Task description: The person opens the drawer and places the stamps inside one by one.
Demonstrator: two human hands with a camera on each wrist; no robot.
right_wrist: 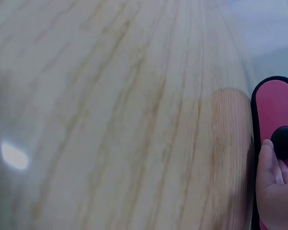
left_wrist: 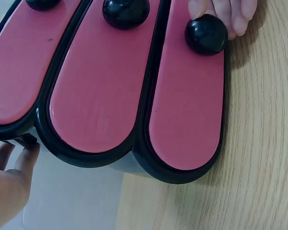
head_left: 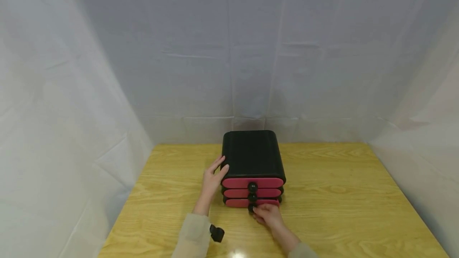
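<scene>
White sheeting hangs behind and to both sides of a wooden surface (head_left: 322, 194), and a small black drawer chest (head_left: 252, 154) stands near the middle of it, closer to the far edge, its three pink drawer fronts facing the person. The bottom drawer (head_left: 239, 202) sits lowest, right on the surface, and seems to stand slightly proud of the two above, though the head view is too small to be sure.

The right hand (head_left: 268, 215) rests low on the surface in front of the chest, palm turned in, its fingers (left_wrist: 240, 17) curled about the round black bottom knob (left_wrist: 206, 34); the wrist views show fingertips touching the knob's side. The left hand (head_left: 212, 178) lies flat against the chest's left side, fingers straight and released, bracing it.

To work this drawer well, I judge the pull should run straight toward the near edge, level with the surface, while the left palm holds the chest from sliding. A firm pinch behind the knob's widest part would guard against slipping off the smooth ball.
</scene>
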